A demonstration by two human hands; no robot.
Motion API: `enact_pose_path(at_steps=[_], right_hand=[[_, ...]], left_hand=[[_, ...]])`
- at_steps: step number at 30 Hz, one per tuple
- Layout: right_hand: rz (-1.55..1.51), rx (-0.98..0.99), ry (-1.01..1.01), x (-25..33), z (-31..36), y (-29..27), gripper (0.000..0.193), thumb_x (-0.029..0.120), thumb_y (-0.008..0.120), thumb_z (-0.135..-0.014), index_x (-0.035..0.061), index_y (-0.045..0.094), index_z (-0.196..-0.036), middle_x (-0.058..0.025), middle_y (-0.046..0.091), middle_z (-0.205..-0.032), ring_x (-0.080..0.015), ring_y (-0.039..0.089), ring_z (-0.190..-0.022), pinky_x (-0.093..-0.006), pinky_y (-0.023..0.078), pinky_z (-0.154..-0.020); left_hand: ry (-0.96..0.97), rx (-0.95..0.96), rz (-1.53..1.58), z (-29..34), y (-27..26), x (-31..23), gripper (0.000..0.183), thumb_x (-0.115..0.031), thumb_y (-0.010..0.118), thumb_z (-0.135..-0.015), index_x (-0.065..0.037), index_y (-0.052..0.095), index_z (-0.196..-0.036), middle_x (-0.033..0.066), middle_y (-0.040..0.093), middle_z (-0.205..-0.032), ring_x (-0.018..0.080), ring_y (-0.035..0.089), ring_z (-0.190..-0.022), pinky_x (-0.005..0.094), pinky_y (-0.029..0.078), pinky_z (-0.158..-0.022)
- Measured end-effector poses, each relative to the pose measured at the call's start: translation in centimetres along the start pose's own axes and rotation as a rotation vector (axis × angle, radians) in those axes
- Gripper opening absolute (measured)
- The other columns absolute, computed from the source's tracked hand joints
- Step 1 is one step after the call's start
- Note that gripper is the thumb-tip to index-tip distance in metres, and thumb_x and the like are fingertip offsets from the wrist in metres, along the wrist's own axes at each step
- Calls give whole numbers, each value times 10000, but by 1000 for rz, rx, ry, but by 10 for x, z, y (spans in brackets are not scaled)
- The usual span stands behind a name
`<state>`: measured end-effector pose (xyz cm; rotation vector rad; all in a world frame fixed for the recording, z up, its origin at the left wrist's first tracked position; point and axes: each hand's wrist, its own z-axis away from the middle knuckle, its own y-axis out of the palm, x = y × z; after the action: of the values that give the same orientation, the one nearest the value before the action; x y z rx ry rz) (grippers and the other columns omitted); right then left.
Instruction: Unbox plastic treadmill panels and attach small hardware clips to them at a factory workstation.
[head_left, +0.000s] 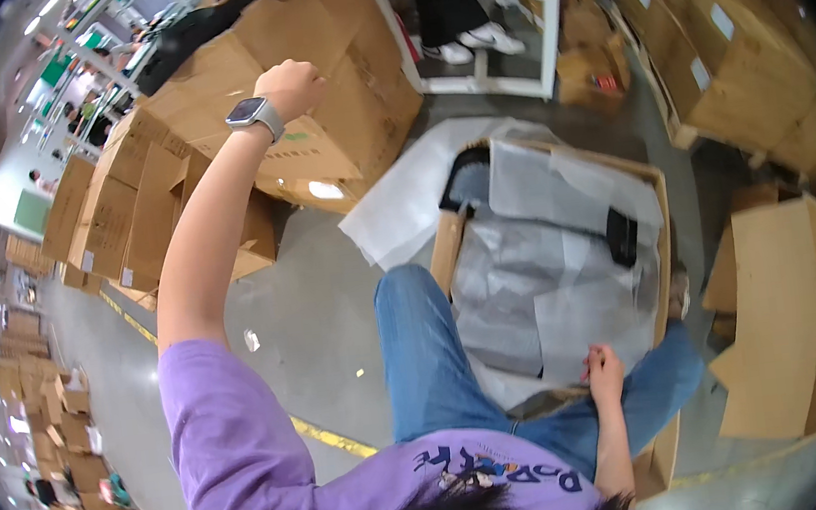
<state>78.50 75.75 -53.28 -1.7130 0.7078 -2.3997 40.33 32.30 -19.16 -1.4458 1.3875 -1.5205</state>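
My left hand [292, 88] is raised at the end of an outstretched arm, its fingers curled into a fist; their inner side is hidden. A watch [247, 112] with a pale band is on that wrist. In front of me an open carton [664, 226] holds dark items wrapped in translucent white sheets [570, 267]. One black part [621, 237] shows among the sheets at the right. My right hand [604, 374] hangs over the carton's near end, fingers closed, with something small and red at their tips. Its kind is too small to tell.
Large brown cartons [312, 115] stand ahead on the left. An open carton [787, 312] is at my right. Stacked boxes [755, 34] on a pallet line the far right. Behind a white metal frame [479, 84] a person's shoes [490, 39] show. A yellow line [333, 439] crosses the floor.
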Motion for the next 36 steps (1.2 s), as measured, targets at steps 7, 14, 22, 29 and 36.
enact_pose_path(at_steps=[7, 14, 22, 29, 36], right_hand=[[-176, -19, -36, 8, -13, -14, 195, 113, 493, -920, 25, 587, -1065, -85, 622, -721, -148, 597, -535, -283, 477, -529], [-304, -99, 24, 15, 6, -29, 203, 79, 500, -912, 18, 558, -1097, -73, 628, -734, -128, 600, -534, -265, 475, -526], [-434, -121, 72, 17, 15, -41, 204, 93, 508, -925, 6, 564, -1101, -53, 627, -719, -92, 592, -534, -220, 458, -512], [-489, -39, 137, 30, 6, -51, 134, 112, 529, -915, 37, 582, -1013, -58, 620, -694, -112, 585, -526, -248, 462, -508], [-378, -46, 42, 26, 3, -44, 123, 110, 544, -900, 50, 580, -1000, -80, 625, -703, -145, 597, -531, -275, 470, -517]], left_hand=[[189, 122, 605, 30, 82, -112, 234, -165, 483, -879, -20, 663, -841, 197, 651, -834, 374, 621, -825, 424, 491, -748], [454, 444, 500, 95, 212, -314, 299, -291, 601, -846, -13, 656, -940, 181, 671, -879, 332, 649, -842, 410, 511, -736], [242, 288, 165, 52, 278, -392, 224, -223, 509, -862, -30, 536, -973, 170, 679, -832, 367, 666, -800, 465, 532, -694], [263, 256, -101, -7, 300, -365, 158, -163, 497, -867, -73, 558, -982, 106, 691, -827, 297, 685, -759, 410, 541, -646], [555, 234, -208, 1, 299, -366, 140, -161, 587, -780, -81, 702, -767, 126, 677, -790, 297, 673, -792, 408, 534, -664]])
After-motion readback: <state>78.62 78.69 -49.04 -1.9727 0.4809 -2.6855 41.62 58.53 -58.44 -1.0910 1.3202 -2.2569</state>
